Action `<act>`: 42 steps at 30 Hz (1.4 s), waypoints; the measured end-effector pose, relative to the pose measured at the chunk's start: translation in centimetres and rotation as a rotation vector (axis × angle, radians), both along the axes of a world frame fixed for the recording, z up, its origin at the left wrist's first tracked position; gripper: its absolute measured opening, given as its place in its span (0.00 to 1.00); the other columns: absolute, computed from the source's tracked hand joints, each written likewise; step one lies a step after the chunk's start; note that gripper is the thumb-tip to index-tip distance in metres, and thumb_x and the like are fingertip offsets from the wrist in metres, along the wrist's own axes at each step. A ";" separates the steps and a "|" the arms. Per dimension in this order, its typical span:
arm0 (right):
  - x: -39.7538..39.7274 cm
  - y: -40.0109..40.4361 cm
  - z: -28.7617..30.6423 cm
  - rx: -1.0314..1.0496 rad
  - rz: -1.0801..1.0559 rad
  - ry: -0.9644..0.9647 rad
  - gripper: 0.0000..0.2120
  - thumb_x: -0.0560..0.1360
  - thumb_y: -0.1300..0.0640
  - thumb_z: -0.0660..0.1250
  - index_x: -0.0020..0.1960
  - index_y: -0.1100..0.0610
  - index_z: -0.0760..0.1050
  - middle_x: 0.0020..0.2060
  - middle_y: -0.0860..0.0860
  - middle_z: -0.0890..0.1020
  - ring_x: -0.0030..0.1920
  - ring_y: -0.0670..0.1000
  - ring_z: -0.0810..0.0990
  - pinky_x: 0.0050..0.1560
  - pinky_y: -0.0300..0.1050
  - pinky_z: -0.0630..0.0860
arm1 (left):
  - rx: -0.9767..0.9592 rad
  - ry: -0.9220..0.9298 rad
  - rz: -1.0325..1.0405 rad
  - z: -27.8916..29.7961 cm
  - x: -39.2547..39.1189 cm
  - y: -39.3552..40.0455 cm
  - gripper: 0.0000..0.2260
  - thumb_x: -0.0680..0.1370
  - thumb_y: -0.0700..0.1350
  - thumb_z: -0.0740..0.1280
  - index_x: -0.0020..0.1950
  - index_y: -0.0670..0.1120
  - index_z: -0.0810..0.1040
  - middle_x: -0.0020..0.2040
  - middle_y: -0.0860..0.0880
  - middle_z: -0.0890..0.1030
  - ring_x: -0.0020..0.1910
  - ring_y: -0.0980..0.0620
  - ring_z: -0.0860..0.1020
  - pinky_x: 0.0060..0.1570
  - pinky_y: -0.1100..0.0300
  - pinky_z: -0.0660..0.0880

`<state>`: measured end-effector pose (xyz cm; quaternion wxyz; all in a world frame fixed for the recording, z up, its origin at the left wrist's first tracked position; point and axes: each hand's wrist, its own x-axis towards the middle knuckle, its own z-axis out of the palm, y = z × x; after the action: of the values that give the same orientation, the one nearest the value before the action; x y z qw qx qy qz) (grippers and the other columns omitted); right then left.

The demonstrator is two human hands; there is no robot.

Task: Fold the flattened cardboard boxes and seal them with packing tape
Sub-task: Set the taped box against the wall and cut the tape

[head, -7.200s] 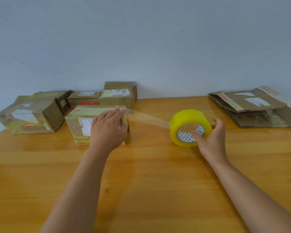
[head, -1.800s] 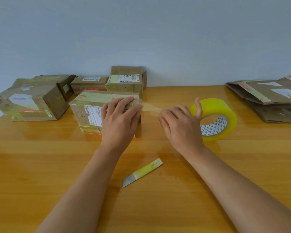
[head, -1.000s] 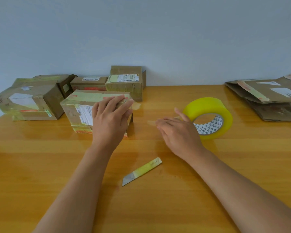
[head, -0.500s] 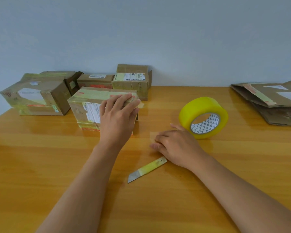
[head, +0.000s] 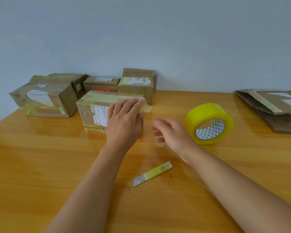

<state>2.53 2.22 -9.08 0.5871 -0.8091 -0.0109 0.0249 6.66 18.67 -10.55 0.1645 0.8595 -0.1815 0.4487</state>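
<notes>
Far left on the surface (head: 40,165): large taped box (head: 44,96), closed, flap sticking out at its right end. Behind, against the wall, two smaller sealed boxes (head: 136,83). In front of those, the box in hand (head: 97,111), sealed along the top with yellowish tape, a loose tape tail (head: 148,108) hanging off its right end. Four folded boxes in all.

Left hand (head: 124,121) spread flat, fingers wide, pressing on the right end of that box and holding nothing. Right hand (head: 171,133) blurred, loosely open just right of the box, above the surface; whether anything is pinched cannot be told, though a clear scrap seems to show by the fingers.

Near the front, between the forearms, one cutter blade (head: 151,174) wrapped in yellow tape, lying flat and untouched. Right of the hands, one tape roll (head: 208,123) standing on edge. Far right, a stack of flattened boxes (head: 272,108), count unclear, at least two.

Likely handling: empty cardboard light and fairly stiff, prone to sliding on the glossy wood, so best steadied from above at the end. Tail thin and sticky, best pressed down with fingertips.
</notes>
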 end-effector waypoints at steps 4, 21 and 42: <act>2.3 2.2 2.2 0.417 -0.107 0.235 0.23 0.77 0.37 0.64 0.50 0.58 0.78 0.40 0.54 0.83 0.41 0.52 0.81 0.43 0.48 0.79 | -0.009 0.068 0.007 0.3 -0.4 0.0 0.19 0.79 0.48 0.65 0.68 0.44 0.76 0.63 0.48 0.80 0.65 0.46 0.74 0.67 0.52 0.62; 4.2 3.9 0.2 0.558 -0.159 0.151 0.10 0.81 0.57 0.65 0.41 0.57 0.75 0.32 0.52 0.78 0.30 0.48 0.75 0.31 0.41 0.73 | -0.045 0.050 -0.004 0.3 -0.3 -0.1 0.14 0.79 0.49 0.65 0.61 0.44 0.80 0.61 0.49 0.82 0.64 0.48 0.76 0.67 0.55 0.63; 5.1 3.3 -0.2 0.468 -0.097 0.442 0.11 0.76 0.54 0.73 0.44 0.60 0.74 0.33 0.53 0.72 0.29 0.49 0.72 0.23 0.38 0.67 | -0.138 0.024 0.002 0.4 -0.2 -0.7 0.15 0.79 0.44 0.58 0.59 0.42 0.82 0.60 0.47 0.83 0.61 0.47 0.78 0.65 0.53 0.67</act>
<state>7.65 5.54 -9.31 0.7459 -0.6267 0.1500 0.1685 6.48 17.95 -10.13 0.2251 0.8515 -0.1474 0.4501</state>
